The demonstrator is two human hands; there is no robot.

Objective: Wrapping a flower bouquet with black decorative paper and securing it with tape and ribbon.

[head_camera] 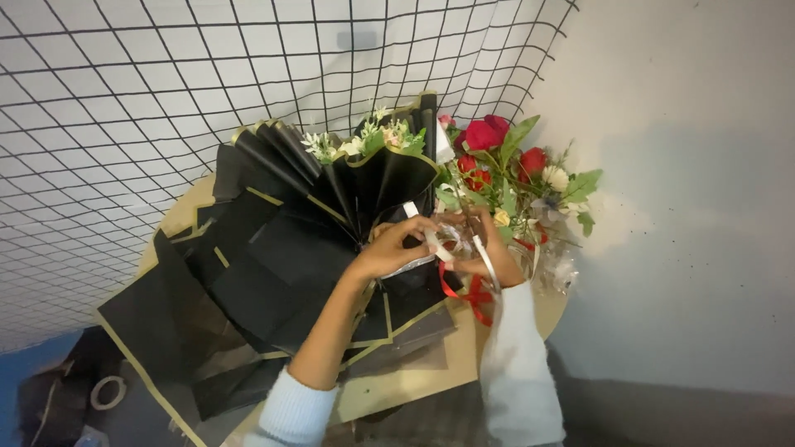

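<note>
1. Far left, at about eight o'clock from my hands, a roll of clear tape point(108, 392) lies on dark sheets near the floor, well apart from what I am doing.
2. Loose sheets of black wrapping paper with gold edging point(207, 306) spread over the round tan table point(397, 389), fanning out from my hands toward nine and seven o'clock.
3. The pleated black paper bouquet wrap with gold rim point(364, 182) stands at twelve o'clock from my left hand, its long axis running from my hands up toward twelve. Small white and green flowers point(364, 141) sit inside its open top.
4. My left hand point(393, 248) is nearer the wrap's gathered neck. Its fingers are pressed together, pinching a strip of white ribbon or tape point(426, 232) that runs toward four o'clock.
5. My right hand point(484, 257) is just beside the left, closed around pale scissors point(484, 252); I cannot tell whether the blades touch the strip.
6. A curl of red ribbon point(472, 294) lies at six o'clock under my right hand.
7. At one o'clock, a second bunch of red roses with green leaves point(505, 165) leans against the pale wall point(687, 165).
</note>
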